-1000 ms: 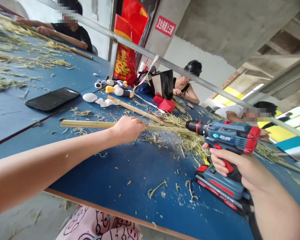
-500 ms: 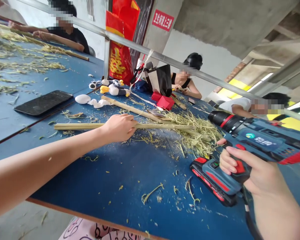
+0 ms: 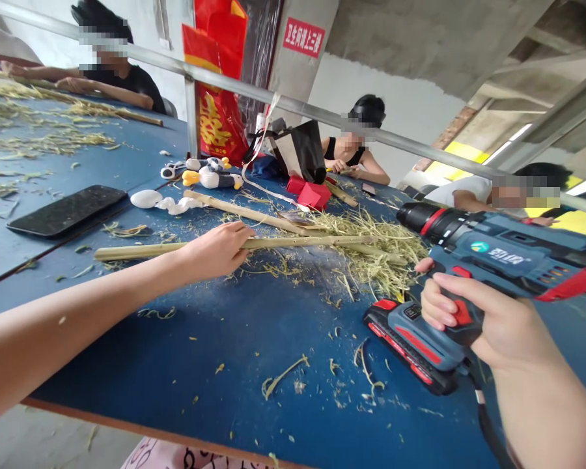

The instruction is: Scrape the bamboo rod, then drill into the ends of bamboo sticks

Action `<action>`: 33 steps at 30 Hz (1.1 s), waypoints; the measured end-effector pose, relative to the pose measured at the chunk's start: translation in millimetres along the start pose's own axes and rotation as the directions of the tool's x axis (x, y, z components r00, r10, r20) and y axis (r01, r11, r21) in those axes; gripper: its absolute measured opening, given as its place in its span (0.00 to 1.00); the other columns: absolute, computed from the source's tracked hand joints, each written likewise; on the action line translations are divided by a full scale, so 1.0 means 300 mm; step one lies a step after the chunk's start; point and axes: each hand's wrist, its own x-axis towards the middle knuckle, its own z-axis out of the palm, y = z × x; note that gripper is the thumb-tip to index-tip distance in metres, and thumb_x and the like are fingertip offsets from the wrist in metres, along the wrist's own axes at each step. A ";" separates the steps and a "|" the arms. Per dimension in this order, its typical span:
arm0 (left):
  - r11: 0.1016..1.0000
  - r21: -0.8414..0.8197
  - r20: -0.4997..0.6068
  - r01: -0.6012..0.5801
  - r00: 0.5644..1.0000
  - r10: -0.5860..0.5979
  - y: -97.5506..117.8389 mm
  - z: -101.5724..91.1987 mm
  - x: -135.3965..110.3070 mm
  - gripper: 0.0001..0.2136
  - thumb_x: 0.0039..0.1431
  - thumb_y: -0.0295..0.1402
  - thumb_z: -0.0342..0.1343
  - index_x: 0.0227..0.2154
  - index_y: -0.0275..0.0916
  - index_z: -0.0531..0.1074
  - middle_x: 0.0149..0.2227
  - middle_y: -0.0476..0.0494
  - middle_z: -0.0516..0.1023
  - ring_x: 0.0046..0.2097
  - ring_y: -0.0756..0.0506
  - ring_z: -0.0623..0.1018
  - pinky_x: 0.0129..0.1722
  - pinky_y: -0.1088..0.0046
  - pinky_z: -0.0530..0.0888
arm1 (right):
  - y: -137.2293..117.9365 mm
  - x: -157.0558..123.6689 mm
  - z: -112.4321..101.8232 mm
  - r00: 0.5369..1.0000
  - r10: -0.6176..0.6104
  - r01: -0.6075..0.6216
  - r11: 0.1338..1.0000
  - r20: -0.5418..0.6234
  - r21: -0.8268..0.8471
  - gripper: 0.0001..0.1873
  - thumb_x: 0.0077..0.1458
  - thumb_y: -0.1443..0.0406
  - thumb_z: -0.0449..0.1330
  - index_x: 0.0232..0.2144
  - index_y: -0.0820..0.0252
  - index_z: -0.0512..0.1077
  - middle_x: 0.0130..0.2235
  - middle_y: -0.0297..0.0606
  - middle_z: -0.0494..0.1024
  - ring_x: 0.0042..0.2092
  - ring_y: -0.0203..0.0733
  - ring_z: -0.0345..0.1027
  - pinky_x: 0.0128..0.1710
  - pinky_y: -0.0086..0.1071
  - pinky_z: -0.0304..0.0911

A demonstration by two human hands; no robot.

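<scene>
My left hand (image 3: pixel 219 251) is closed around a long pale stick (image 3: pixel 305 241) lying roughly across the blue table. A row of small dark holes shows along the stick's right part, whose end reaches over a heap of shavings (image 3: pixel 385 260). In my right hand (image 3: pixel 488 319) is a blue and black cordless drill (image 3: pixel 508 257), its battery base low over or on the table; I cannot tell which. The chuck points left, apart from the stick, and a bit tip looks to stick out faintly. Behind my left hand lies another stick (image 3: pixel 247 212).
A black phone (image 3: pixel 68 210) lies at left. Crocheted duck figures (image 3: pixel 212 178), a white earphone-like item (image 3: pixel 146 198), a red box (image 3: pixel 312 194) and a black bag (image 3: pixel 303 150) sit behind. A metal rail (image 3: pixel 254 98) crosses the back; several people sit beyond it.
The view has shifted slightly. The stick has turned a little in my left hand, and its holes show more plainly. The drill's small green lights, lit before, now look dark.
</scene>
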 end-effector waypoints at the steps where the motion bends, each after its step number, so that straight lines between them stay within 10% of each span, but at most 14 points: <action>1: 1.000 -0.003 -0.003 -0.004 1.000 0.004 -0.005 -0.001 -0.001 0.16 0.68 0.29 0.48 0.54 0.28 0.71 0.49 0.33 0.74 0.50 0.43 0.76 0.55 0.68 0.70 | 0.001 0.002 -0.004 1.000 0.002 -0.002 1.000 0.004 -0.004 0.07 0.55 0.61 0.65 0.37 0.56 0.76 0.19 0.29 0.60 0.20 0.34 0.52 0.20 0.31 0.55; 10: 0.991 0.123 0.062 0.058 0.996 -0.066 0.045 -0.028 -0.011 0.18 0.74 0.36 0.43 0.62 0.47 0.65 0.49 0.42 0.76 0.39 0.44 0.80 0.28 0.72 0.65 | 0.000 -0.003 0.005 1.000 -0.018 0.018 1.000 -0.002 -0.011 0.08 0.55 0.61 0.66 0.38 0.55 0.75 0.19 0.29 0.62 0.20 0.35 0.52 0.20 0.31 0.54; 16: 0.989 0.076 0.052 0.123 0.990 -0.127 0.068 -0.030 -0.014 0.18 0.73 0.37 0.46 0.59 0.32 0.64 0.44 0.36 0.79 0.43 0.40 0.80 0.38 0.68 0.71 | -0.002 -0.006 0.012 1.000 -0.027 0.027 1.000 -0.005 0.004 0.09 0.54 0.61 0.67 0.38 0.56 0.76 0.19 0.29 0.62 0.19 0.34 0.53 0.20 0.31 0.55; 20: 0.998 0.016 0.139 -0.056 0.989 0.053 0.084 -0.044 -0.022 0.12 0.70 0.30 0.50 0.52 0.32 0.71 0.50 0.34 0.77 0.47 0.42 0.78 0.50 0.69 0.71 | -0.002 -0.005 0.008 1.000 -0.014 0.014 1.000 -0.012 0.011 0.09 0.55 0.61 0.66 0.38 0.55 0.76 0.19 0.29 0.62 0.20 0.34 0.53 0.20 0.31 0.55; 26: 0.983 0.086 0.178 0.163 0.968 -0.176 0.069 -0.097 -0.006 0.21 0.73 0.42 0.45 0.63 0.43 0.65 0.32 0.43 0.80 0.28 0.44 0.75 0.29 0.71 0.63 | 0.007 0.003 -0.001 0.999 -0.038 0.038 0.999 0.001 0.009 0.10 0.55 0.60 0.67 0.39 0.56 0.76 0.18 0.29 0.62 0.19 0.34 0.53 0.19 0.30 0.55; 33: 0.983 -0.184 0.425 0.025 0.904 0.056 -0.008 -0.141 0.044 0.16 0.69 0.37 0.50 0.55 0.38 0.70 0.39 0.44 0.81 0.34 0.49 0.75 0.33 0.76 0.64 | 0.017 0.008 -0.006 0.995 -0.096 0.097 0.995 0.039 -0.003 0.12 0.52 0.59 0.69 0.38 0.57 0.76 0.18 0.28 0.62 0.19 0.34 0.54 0.18 0.30 0.56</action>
